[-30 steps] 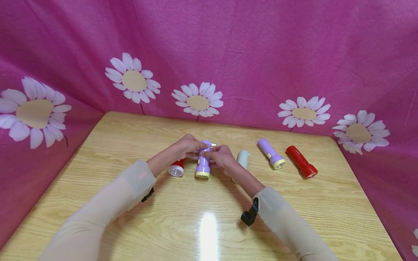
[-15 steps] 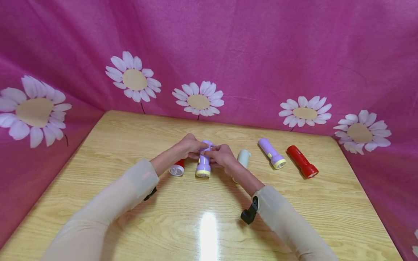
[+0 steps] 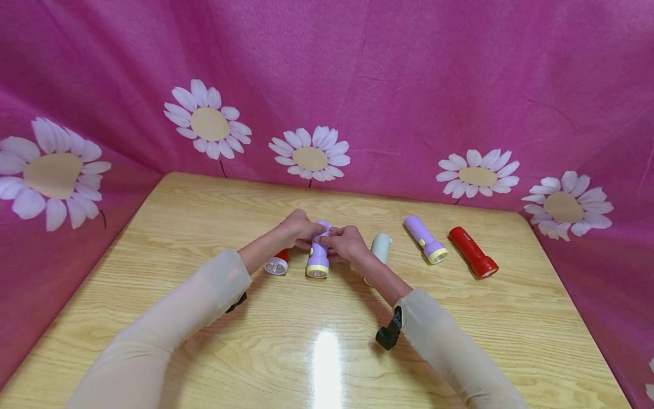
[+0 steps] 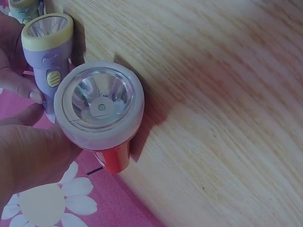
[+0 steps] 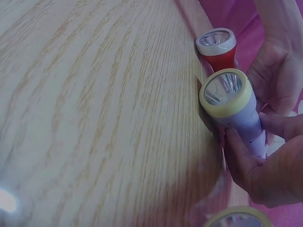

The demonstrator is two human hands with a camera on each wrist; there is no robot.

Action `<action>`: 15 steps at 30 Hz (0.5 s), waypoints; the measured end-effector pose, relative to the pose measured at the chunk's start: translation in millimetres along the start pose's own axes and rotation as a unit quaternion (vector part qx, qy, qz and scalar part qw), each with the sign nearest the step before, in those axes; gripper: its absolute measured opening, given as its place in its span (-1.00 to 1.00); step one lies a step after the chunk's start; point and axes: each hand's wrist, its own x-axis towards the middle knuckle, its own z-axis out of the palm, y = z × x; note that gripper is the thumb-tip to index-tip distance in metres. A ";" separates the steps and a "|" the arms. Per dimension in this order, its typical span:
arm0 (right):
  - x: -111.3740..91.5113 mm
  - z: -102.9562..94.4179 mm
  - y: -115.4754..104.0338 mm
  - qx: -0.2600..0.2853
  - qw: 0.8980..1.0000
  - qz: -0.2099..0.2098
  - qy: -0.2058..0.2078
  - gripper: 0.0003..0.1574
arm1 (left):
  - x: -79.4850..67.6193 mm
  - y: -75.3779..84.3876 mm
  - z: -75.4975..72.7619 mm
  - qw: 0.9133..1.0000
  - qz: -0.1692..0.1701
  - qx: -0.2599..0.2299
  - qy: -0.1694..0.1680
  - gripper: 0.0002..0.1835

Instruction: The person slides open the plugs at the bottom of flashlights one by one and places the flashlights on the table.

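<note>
A lavender flashlight [image 3: 318, 262] with a yellow lens rim lies pointing toward me, between my hands. My left hand [image 3: 298, 228] holds its tail end from the left, thumb on top. From the other side, the thumb and fingers of my right hand [image 3: 348, 244] grip the barrel and reach the tail's right side. In the left wrist view the yellow ridged switch [image 4: 54, 78] shows on its barrel. Close beside my left hand is a red flashlight [image 4: 113, 160] with a white rim, partly hidden by that hand in the head view.
A pale grey-green flashlight [image 3: 380, 247] lies under my right forearm, partly covered. Farther right are a second lavender flashlight [image 3: 425, 240] and an all-red flashlight [image 3: 472, 253]. The wooden table [image 3: 245, 352] ends at a pink daisy-print cloth [image 3: 388, 113] at the back and sides.
A small light-coloured piece that stuck out at the flashlight's tail a second ago is now covered by my right fingers. Both hands have otherwise kept nearly the same place.
</note>
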 end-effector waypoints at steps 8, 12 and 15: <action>0.6 -0.8 -0.5 0.000 1.000 0.005 -0.003 -0.73 | -3.1 3.0 2.4 0.999 0.009 0.035 0.012 -0.72; 0.0 -1.7 -0.5 -0.006 1.000 0.004 -0.004 -0.64 | -3.5 3.5 3.8 0.998 0.018 0.055 0.023 -0.73; -0.9 -1.5 -0.2 -0.007 1.000 0.001 -0.004 -0.65 | -3.7 3.5 5.3 0.997 0.025 0.070 0.033 -0.72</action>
